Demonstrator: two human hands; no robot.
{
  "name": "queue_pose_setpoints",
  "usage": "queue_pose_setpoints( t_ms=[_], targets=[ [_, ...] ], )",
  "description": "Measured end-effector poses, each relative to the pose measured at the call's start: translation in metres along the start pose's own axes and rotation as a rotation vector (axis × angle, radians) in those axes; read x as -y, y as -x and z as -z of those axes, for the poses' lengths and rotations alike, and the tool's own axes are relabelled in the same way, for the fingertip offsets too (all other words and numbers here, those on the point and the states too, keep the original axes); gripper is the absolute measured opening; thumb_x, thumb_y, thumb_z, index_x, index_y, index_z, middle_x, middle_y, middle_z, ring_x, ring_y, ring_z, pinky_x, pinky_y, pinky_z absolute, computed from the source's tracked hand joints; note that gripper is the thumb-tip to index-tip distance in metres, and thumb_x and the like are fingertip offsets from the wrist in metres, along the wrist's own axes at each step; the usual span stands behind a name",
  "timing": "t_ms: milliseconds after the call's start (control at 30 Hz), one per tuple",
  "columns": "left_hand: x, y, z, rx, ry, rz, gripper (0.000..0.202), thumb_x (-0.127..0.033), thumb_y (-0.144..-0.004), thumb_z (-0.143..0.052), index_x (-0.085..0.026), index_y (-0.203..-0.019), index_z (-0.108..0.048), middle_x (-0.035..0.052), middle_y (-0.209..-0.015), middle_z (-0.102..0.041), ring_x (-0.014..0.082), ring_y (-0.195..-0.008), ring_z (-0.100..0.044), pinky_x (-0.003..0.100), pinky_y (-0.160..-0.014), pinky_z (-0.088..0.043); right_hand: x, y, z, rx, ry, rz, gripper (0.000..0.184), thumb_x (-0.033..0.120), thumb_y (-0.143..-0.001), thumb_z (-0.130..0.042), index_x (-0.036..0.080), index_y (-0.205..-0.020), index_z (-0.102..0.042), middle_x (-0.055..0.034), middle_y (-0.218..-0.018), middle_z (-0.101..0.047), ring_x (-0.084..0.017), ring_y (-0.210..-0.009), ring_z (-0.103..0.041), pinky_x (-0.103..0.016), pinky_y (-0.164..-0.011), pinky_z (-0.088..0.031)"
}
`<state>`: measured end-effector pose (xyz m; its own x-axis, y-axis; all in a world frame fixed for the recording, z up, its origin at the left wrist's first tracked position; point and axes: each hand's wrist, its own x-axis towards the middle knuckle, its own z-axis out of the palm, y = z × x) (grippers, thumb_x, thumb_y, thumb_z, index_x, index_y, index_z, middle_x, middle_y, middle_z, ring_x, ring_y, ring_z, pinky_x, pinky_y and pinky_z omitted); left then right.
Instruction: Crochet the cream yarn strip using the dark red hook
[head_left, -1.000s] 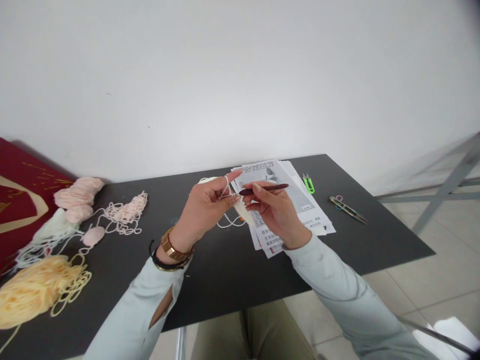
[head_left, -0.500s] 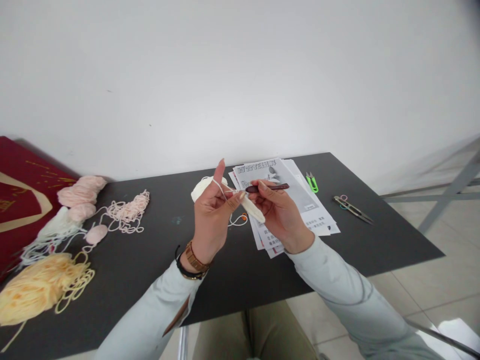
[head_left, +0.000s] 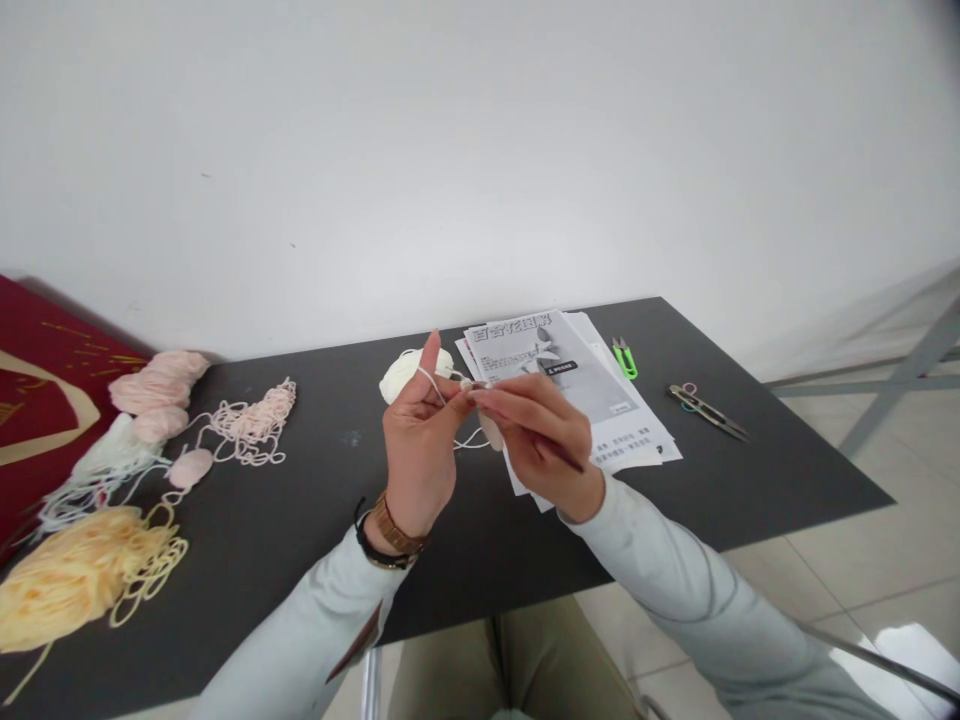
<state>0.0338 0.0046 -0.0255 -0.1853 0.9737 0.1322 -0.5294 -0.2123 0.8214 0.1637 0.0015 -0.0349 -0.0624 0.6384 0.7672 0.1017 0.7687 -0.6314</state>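
My left hand (head_left: 418, 445) pinches a small white crochet piece (head_left: 491, 434) between thumb and fingers, its index finger raised with white yarn looped over it. A crochet hook (head_left: 562, 456) with a dark handle is gripped by my right hand (head_left: 544, 425), the handle slanting down under the palm. Both hands' fingertips meet at the stitches, so the hook's tip is hidden. Most of the crochet piece is covered by my right hand. Just behind my left hand lies a ball of white yarn (head_left: 397, 376).
Printed sheets (head_left: 600, 400) lie under and behind my right hand. Green thread snips (head_left: 624, 358) and metal snips (head_left: 705, 412) are to the right. Pink yarn (head_left: 161, 385), tangled pink strands (head_left: 255, 425), yellow yarn (head_left: 71, 570) and a red bag (head_left: 45, 370) occupy the table's left side.
My right hand has rotated, so the hook's handle now points down toward my wrist instead of out to the right. The crochet piece has become mostly covered; my left index finger has dipped slightly.
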Motion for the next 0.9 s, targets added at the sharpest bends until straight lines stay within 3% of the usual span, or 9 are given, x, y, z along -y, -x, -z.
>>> queue_pose_setpoints(
  t_ms=[100,233,467,700,900],
  targets=[
    [-0.010,-0.003,0.001,0.050,0.125,0.204,0.056,-0.012,-0.062,-0.084,-0.024,-0.115,-0.070,-0.0068,-0.066,-0.060,0.0053,-0.065,-0.060,0.016,-0.069,-0.050,0.000,0.003,0.007,0.098,0.169,0.158,0.037,0.011,-0.091,-0.056,0.030,-0.119,-0.069,-0.0060,-0.106,-0.068,-0.021,-0.093,-0.063,-0.038,-0.082,-0.054],
    [-0.021,-0.011,0.006,0.176,0.131,0.325,0.052,-0.010,-0.064,-0.082,-0.021,-0.114,-0.070,-0.0043,-0.070,-0.063,0.0053,-0.065,-0.061,0.016,-0.067,-0.049,-0.004,0.002,0.008,0.026,0.065,0.110,0.032,0.014,-0.092,-0.058,0.034,-0.114,-0.071,-0.0034,-0.105,-0.069,-0.020,-0.090,-0.065,-0.037,-0.081,-0.055],
    [-0.027,-0.010,0.008,0.219,0.079,0.262,0.051,-0.012,-0.067,-0.081,-0.025,-0.115,-0.071,-0.0019,-0.075,-0.068,0.0081,-0.068,-0.061,0.020,-0.072,-0.052,0.000,-0.001,-0.005,-0.135,-0.390,-0.270,0.011,0.029,-0.088,-0.071,0.033,-0.096,-0.077,-0.0022,-0.094,-0.070,-0.019,-0.079,-0.067,-0.031,-0.062,-0.060],
    [-0.030,-0.007,0.006,0.164,0.072,0.163,0.049,-0.012,-0.065,-0.081,-0.028,-0.111,-0.073,-0.0044,-0.069,-0.063,0.0078,-0.068,-0.058,0.020,-0.072,-0.052,0.005,-0.004,-0.006,-0.215,-0.619,-0.452,0.009,0.034,-0.082,-0.077,0.029,-0.090,-0.077,-0.0010,-0.087,-0.071,-0.016,-0.078,-0.069,-0.024,-0.059,-0.062],
    [-0.030,-0.005,0.008,0.162,0.050,0.114,0.045,-0.012,-0.068,-0.080,-0.029,-0.110,-0.073,-0.0039,-0.070,-0.064,0.0081,-0.072,-0.057,0.020,-0.075,-0.051,0.008,-0.007,-0.005,-0.224,-0.660,-0.481,0.011,0.035,-0.081,-0.079,0.028,-0.089,-0.077,-0.0009,-0.083,-0.072,-0.015,-0.075,-0.070,-0.022,-0.059,-0.062]
  ],
)
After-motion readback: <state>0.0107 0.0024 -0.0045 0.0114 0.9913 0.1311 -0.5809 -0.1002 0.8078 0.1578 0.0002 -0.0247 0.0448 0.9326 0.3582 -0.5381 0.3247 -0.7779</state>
